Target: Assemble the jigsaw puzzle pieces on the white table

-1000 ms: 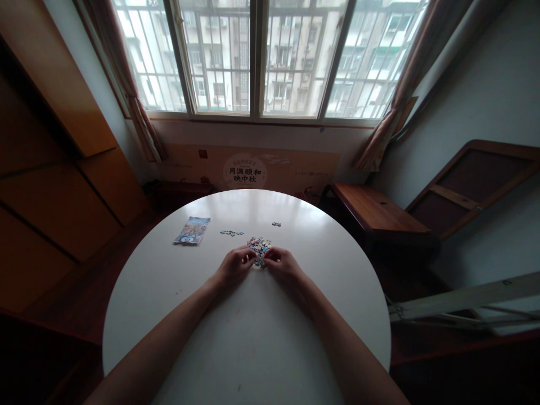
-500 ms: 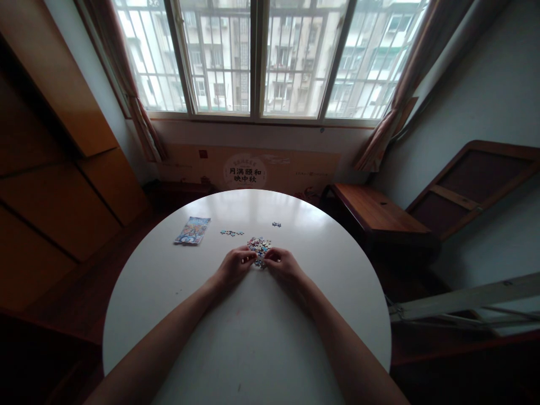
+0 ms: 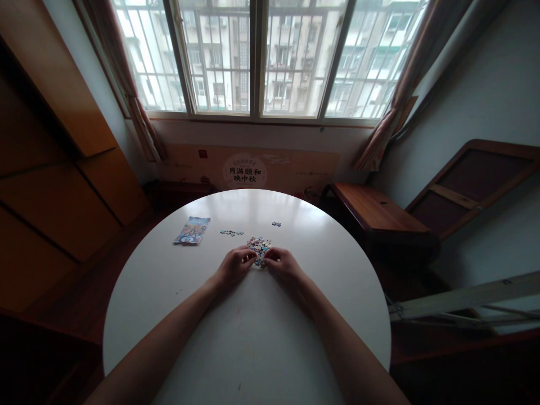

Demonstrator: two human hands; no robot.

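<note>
A heap of small jigsaw puzzle pieces point(image 3: 259, 245) lies on the round white table point(image 3: 244, 326), between my two hands. My left hand point(image 3: 237, 263) is at the heap's left edge, thumb and fingertips pinched together over a piece too small to make out. From the right side my right hand point(image 3: 283, 263) reaches the same heap, also pinching, with its fingertips partly covering whatever they hold. Beyond the heap, a short strip of puzzle pieces point(image 3: 232, 232) lies to the left. Farther right is a small cluster of pieces point(image 3: 276, 224).
A colourful printed picture sheet point(image 3: 193, 231) lies on the table's left part. Past the table are a barred window point(image 3: 255, 62) and a printed banner point(image 3: 278, 169). A wooden side table point(image 3: 375, 208) stands at the right, orange cabinets point(image 3: 37, 219) at the left.
Both hands stay in nearly the same place, with only slight finger movement at the heap. The other pieces and the sheet have not moved.
</note>
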